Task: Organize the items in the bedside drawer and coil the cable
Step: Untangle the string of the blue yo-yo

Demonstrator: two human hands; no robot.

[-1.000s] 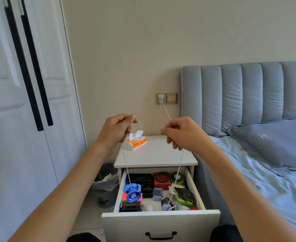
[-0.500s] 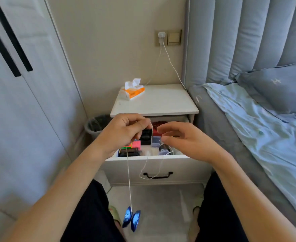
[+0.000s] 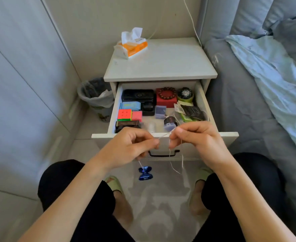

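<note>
A thin white string (image 3: 164,135) stretches between my two hands in front of the open bedside drawer (image 3: 228,134). My left hand (image 3: 131,145) pinches one part of it, and a blue yo-yo (image 3: 145,173) hangs from the string just below that hand. My right hand (image 3: 196,137) pinches the string to the right, with loose loops (image 3: 176,165) dangling under it. Inside the drawer lie a cube puzzle (image 3: 124,114), a black case (image 3: 138,95), a red box with a bead bracelet (image 3: 166,96) and several small items.
A tissue pack (image 3: 132,46) sits on the nightstand top (image 3: 170,67). A white charger cable (image 3: 192,23) hangs down the wall behind. A lined bin (image 3: 95,95) stands at the left, the bed (image 3: 248,102) at the right. My knees and slippers are below.
My view has tilted further down. The string below my left hand is much shorter, so the yo-yo now hangs close under it. My right hand has closed onto the string.
</note>
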